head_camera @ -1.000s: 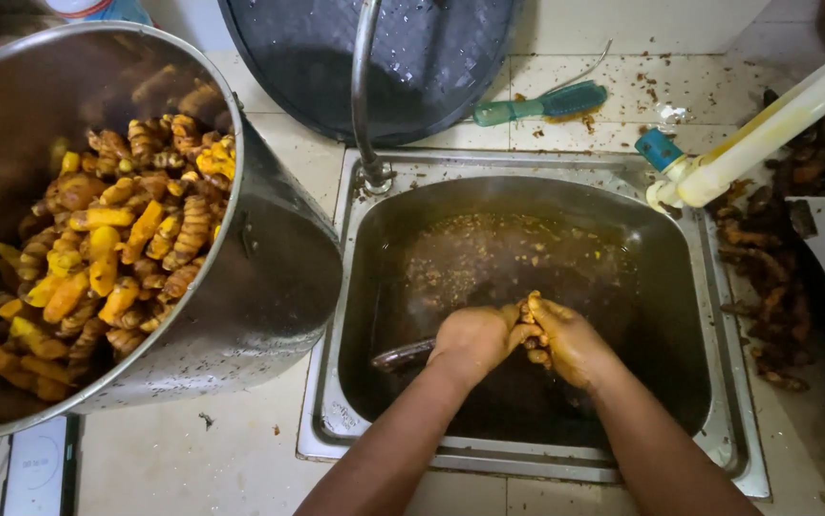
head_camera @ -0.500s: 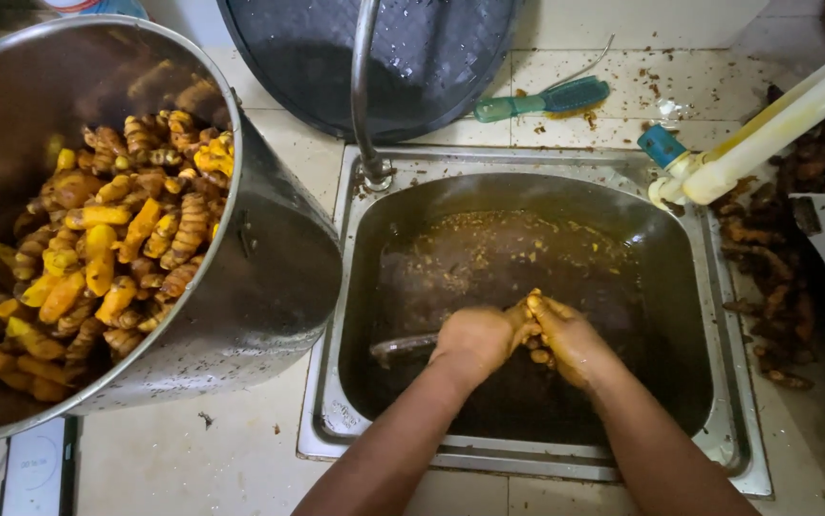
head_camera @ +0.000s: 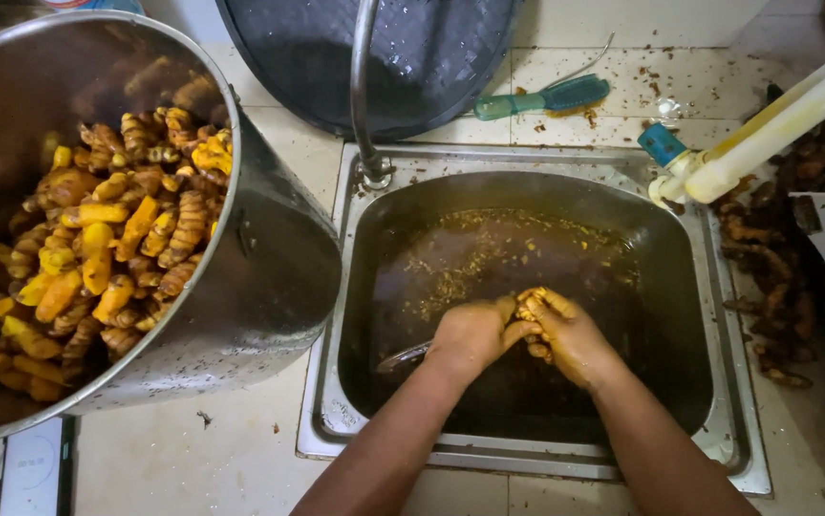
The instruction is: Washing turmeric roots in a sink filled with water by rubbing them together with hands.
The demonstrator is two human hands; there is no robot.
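My left hand point(head_camera: 470, 334) and my right hand point(head_camera: 565, 333) press together in the middle of the frame, inside the steel sink point(head_camera: 718, 420) of brown water. Both are curled closed around a small yellow-orange root piece point(head_camera: 530, 304). At the left, the big steel pot point(head_camera: 269, 277) holds many yellow-orange roots point(head_camera: 116, 248). A green brush point(head_camera: 546, 98) lies at the top.
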